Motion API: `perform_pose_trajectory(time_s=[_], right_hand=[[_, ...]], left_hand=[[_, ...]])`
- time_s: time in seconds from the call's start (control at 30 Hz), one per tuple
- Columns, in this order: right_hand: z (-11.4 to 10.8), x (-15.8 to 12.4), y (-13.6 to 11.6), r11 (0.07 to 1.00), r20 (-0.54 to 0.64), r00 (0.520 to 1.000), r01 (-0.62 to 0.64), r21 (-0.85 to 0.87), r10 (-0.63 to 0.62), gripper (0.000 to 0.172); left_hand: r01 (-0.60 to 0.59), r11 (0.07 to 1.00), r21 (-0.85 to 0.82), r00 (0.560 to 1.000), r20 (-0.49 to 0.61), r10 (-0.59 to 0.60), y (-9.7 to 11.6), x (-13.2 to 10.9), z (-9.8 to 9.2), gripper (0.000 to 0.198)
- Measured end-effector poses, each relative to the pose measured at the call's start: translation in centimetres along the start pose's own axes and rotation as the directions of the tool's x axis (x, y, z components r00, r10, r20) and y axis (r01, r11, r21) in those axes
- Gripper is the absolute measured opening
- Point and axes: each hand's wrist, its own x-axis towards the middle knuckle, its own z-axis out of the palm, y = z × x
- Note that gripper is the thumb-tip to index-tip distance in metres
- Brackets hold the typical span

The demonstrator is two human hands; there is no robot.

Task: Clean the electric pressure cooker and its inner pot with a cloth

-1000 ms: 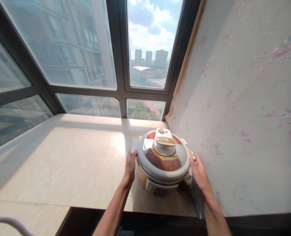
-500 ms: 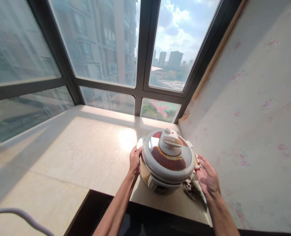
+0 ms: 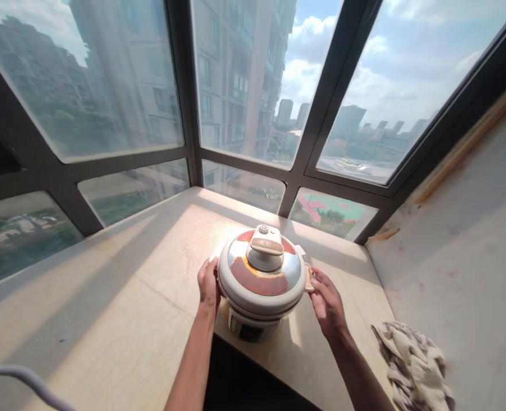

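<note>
An electric pressure cooker [image 3: 259,299] is upright in front of me, its round lid silver and brown with a pale rim and a knob-topped handle. My left hand [image 3: 209,283] is closed on its left side, where the grip is mostly hidden. On the opposite side, the fingers of my right hand [image 3: 327,299] close around the small side handle [image 3: 308,278]. The cooker is over the pale stone ledge [image 3: 150,308]; whether its base touches the surface I cannot tell.
A crumpled patterned cloth [image 3: 415,359] lies on the right by the papered wall [image 3: 449,285]. Windows with dark frames [image 3: 195,166] border the ledge behind. A grey cable [image 3: 25,374] crosses the lower left, and a dark gap opens below the cooker.
The cooker has moved left along the ledge, away from the cloth and wall, with both hands on it. My view has turned left, and the cloth is now uncovered.
</note>
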Motion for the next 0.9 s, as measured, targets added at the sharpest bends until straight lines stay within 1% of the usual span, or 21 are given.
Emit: perform_pose_trajectory(time_s=[0.1,0.17,0.23,0.3,0.37,0.43,0.5,0.57,0.63,0.73,0.8,0.9], right_hand=[[4.6,1.0,2.4,0.999,0.094,0.994,-0.048,-0.016,0.049,0.052],[7.5,1.8,4.0,0.997,0.182,0.981,-0.061,-0.055,0.07,0.056],[10.1,2.5,5.5,0.991,0.285,0.954,-0.064,-0.115,0.094,0.061],[12.5,3.2,6.7,0.982,0.377,0.918,-0.057,-0.178,0.121,0.068],[14.7,3.7,7.7,0.976,0.443,0.887,-0.042,-0.213,0.135,0.073],[16.6,4.1,8.5,0.976,0.486,0.865,-0.021,-0.217,0.126,0.073],[18.0,4.3,9.1,0.976,0.517,0.848,0.003,-0.219,0.113,0.068],[18.8,4.3,9.5,0.974,0.537,0.837,0.025,-0.225,0.103,0.064],[19.0,4.3,9.7,0.974,0.548,0.83,0.027,-0.224,0.103,0.063],[18.4,4.1,9.5,0.98,0.558,0.82,-0.022,-0.196,0.13,0.07],[17.7,4.0,9.1,0.981,0.565,0.808,-0.078,-0.177,0.166,0.075],[16.5,3.6,8.4,0.974,0.573,0.788,-0.175,-0.143,0.226,0.076]], left_hand=[[-0.081,0.997,0.003,0.988,-0.131,0.081,3.3,2.4,-2.9,0.029],[-0.136,0.99,0.036,0.964,-0.228,0.141,5.3,3.8,-4.8,0.028],[-0.177,0.981,0.073,0.933,-0.304,0.191,7.2,5.2,-6.5,0.029],[-0.197,0.976,0.098,0.91,-0.351,0.219,8.8,6.5,-8.1,0.03],[-0.207,0.971,0.121,0.893,-0.382,0.238,10.1,7.9,-9.3,0.031],[-0.209,0.967,0.149,0.878,-0.407,0.252,11.2,9.2,-10.3,0.03],[-0.207,0.963,0.174,0.866,-0.424,0.263,12.0,10.3,-11.0,0.028],[-0.203,0.959,0.199,0.857,-0.437,0.273,12.5,11.1,-11.4,0.027],[-0.199,0.955,0.222,0.847,-0.451,0.281,12.8,11.4,-11.6,0.026],[-0.196,0.949,0.248,0.824,-0.483,0.297,12.9,11.5,-11.9,0.025],[-0.207,0.942,0.266,0.796,-0.515,0.32,12.9,11.2,-12.0,0.026],[-0.23,0.926,0.299,0.724,-0.584,0.368,12.5,10.2,-11.9,0.025]])
